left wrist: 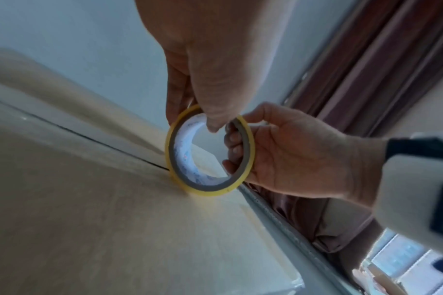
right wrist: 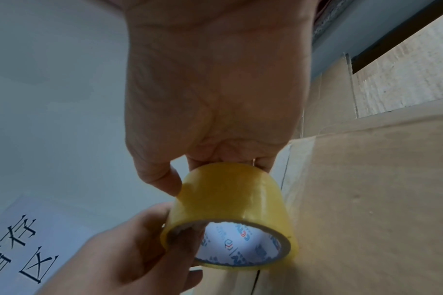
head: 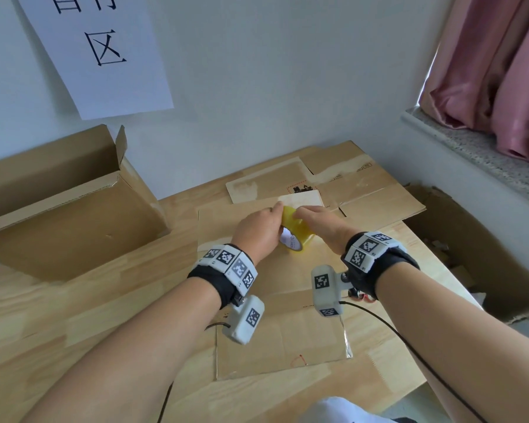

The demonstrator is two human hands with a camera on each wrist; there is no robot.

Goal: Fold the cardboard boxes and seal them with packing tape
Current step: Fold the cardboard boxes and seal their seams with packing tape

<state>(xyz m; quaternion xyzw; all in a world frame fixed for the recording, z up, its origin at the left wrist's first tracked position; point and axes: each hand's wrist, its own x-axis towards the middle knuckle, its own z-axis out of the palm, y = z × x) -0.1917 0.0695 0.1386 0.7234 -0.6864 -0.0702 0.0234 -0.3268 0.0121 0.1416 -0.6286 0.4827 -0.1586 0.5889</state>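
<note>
Both hands meet over the bench [head: 58,315], gripping one roll of yellowish tape [head: 297,236] between them: the left hand [head: 258,232] pinches its rim, thumb hooked into the core, while the right hand [head: 321,222] curls over the outer winding, fingertips at the far edge, apparently feeling for the loose end. Beneath the forearms lies a flattened box [head: 275,337], not yet folded; the roll hangs low over its far half, and whether it touches the cardboard cannot be told. Just beyond, more flat cardboard [head: 370,190] overlaps toward the wall. At far left an opened carton [head: 74,209] stands with one flap raised; at right another carton [head: 477,248] sits below the bench edge. A paper sign [head: 104,53] hangs on the wall, and a pink curtain [head: 495,65] drapes over a stone sill [head: 471,148]. Risk, judged from here: clear tape hides its end, so a fingernail may split a sliver off rather than lift the full width; a strip pulled free with both hands busy could fold back and stick to itself, and nothing holds the flat box down should the tape drag it.
</note>
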